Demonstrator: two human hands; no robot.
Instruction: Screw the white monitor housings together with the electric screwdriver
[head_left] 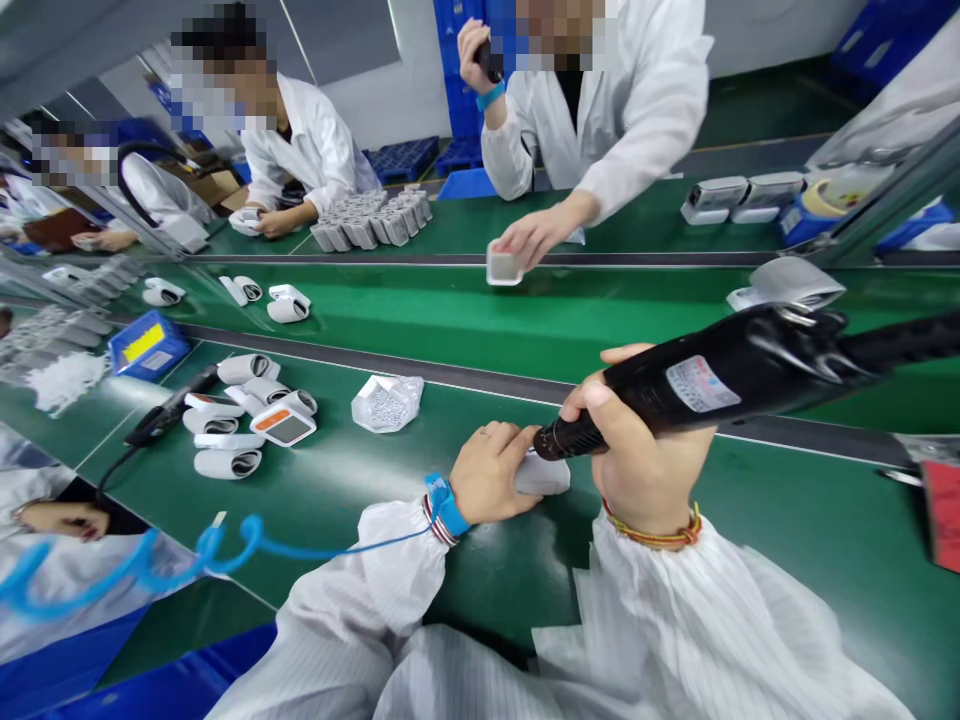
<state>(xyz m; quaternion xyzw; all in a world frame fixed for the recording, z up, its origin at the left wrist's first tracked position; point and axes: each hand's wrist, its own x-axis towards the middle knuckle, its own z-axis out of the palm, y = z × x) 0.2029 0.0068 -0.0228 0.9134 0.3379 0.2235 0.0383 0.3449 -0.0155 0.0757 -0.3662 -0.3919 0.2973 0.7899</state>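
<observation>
My right hand point(649, 455) is wrapped round a black electric screwdriver point(667, 385), held slanting with its tip down to the left. The tip meets a small white and grey device point(541, 474) on the green bench. My left hand point(491, 472) grips that device from its left side, fingers closed near the screwdriver tip. A blue wrist strap point(445, 503) with a coiled cord circles my left wrist. Left of my hands lies a clear bag of small screws point(387, 403). Beyond it is a cluster of white devices with rolled cuffs point(255, 410), one showing an orange-edged screen.
A green conveyor point(420, 310) runs across behind the bench, carrying several cuffed devices point(289, 303). Across it, a co-worker's hand point(544, 235) holds a white housing point(504, 265). At left are another black screwdriver point(169, 408) and a blue bin point(148, 347); at right, a red object point(941, 510).
</observation>
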